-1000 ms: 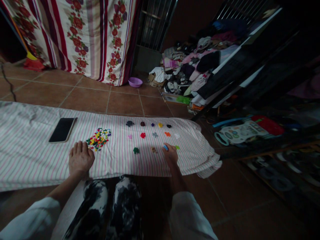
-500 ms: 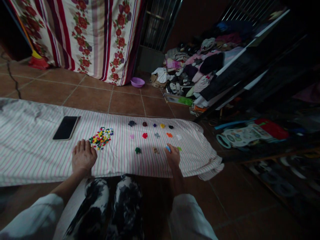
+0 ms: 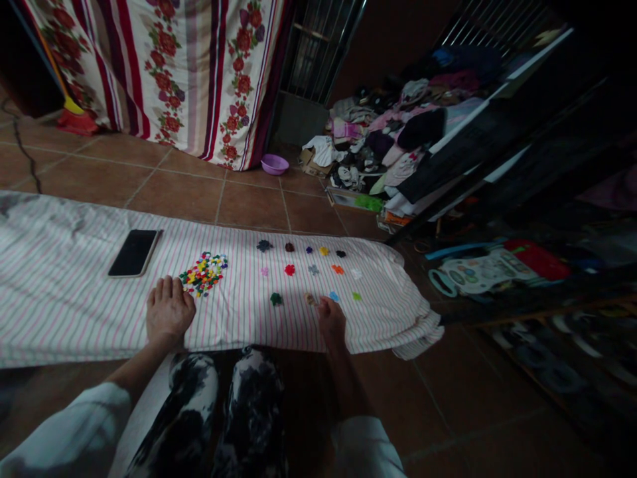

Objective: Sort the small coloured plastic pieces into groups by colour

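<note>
My left hand (image 3: 169,309) lies flat on the striped cloth (image 3: 229,325), fingers stretched, beside a heap of small multicoloured pieces (image 3: 205,273). My right hand (image 3: 332,320) has its fingers closed at the right edge of a small beige pile (image 3: 310,299); what they hold, if anything, is too small to name. Just past the fingertips lies a light blue pile (image 3: 334,296), with a lime green pile (image 3: 357,296) to its right. A dark green pile (image 3: 276,299) is further left. Other small piles, sorted by colour, form two rows behind, among them a red one (image 3: 289,270).
A phone (image 3: 134,253) lies on the cloth at the left. Beyond the cloth are a tiled floor, a purple basin (image 3: 275,164), a floral curtain (image 3: 199,79) and heaped clothes (image 3: 388,133). My knees are at the cloth's near edge.
My right hand has moved left from the light blue pile to the beige pile, uncovering the light blue one. My left hand stays flat in its place.
</note>
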A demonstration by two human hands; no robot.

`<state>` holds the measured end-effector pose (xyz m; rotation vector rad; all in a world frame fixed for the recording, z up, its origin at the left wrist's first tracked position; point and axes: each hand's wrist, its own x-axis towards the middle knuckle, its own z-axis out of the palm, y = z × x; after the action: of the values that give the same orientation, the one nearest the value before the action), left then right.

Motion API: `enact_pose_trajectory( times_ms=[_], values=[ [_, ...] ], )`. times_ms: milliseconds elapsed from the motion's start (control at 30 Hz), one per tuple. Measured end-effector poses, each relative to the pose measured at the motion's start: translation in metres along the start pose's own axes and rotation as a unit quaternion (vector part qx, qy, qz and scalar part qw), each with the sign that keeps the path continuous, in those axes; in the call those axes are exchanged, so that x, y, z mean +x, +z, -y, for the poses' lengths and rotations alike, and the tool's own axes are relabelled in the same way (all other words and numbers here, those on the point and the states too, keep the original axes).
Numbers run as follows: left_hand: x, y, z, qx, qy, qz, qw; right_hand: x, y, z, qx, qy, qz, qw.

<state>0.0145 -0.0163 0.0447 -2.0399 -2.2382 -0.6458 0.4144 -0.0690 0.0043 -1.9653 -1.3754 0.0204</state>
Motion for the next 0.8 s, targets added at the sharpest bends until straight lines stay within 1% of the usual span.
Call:
enact_pose_trajectory(
  times_ms=[200, 333, 433, 500, 567, 667, 733, 800],
  values=[
    [0.001, -0.001, -0.001, -0.008, -0.006, 0.003, 1.0, -0.002, 0.003, 0.006, 0.037, 0.002, 0.007, 0.999],
    [0.0, 0.001, 0.0, 0.0, -0.003, -0.006, 1.0, -0.003, 0.004, 0.005, 0.064, 0.024, 0.01, 0.998],
    [0.0, 0.004, 0.002, -0.003, -0.003, -0.011, 1.0, -0.005, 0.004, 0.006, 0.04, 0.032, -0.009, 0.999],
    [0.0, 0.007, 0.003, -0.002, -0.004, -0.012, 1.0, -0.006, 0.001, 0.012, 0.024, 0.029, -0.032, 0.999],
    [0.001, 0.009, 0.005, -0.003, -0.002, -0.011, 1.0, -0.006, -0.002, 0.024, 0.027, 0.015, -0.051, 0.998],
    [0.002, 0.012, 0.007, 0.0, 0.003, -0.01, 1.0, -0.008, -0.005, 0.05, 0.056, -0.02, -0.059, 0.997],
    [0.002, 0.013, 0.007, 0.002, 0.003, -0.011, 1.0, -0.01, -0.002, 0.072, 0.083, -0.048, -0.047, 0.994],
    [0.002, 0.013, 0.007, 0.001, 0.003, -0.013, 1.0, -0.015, 0.006, 0.093, 0.111, -0.081, -0.019, 0.99]
  ],
)
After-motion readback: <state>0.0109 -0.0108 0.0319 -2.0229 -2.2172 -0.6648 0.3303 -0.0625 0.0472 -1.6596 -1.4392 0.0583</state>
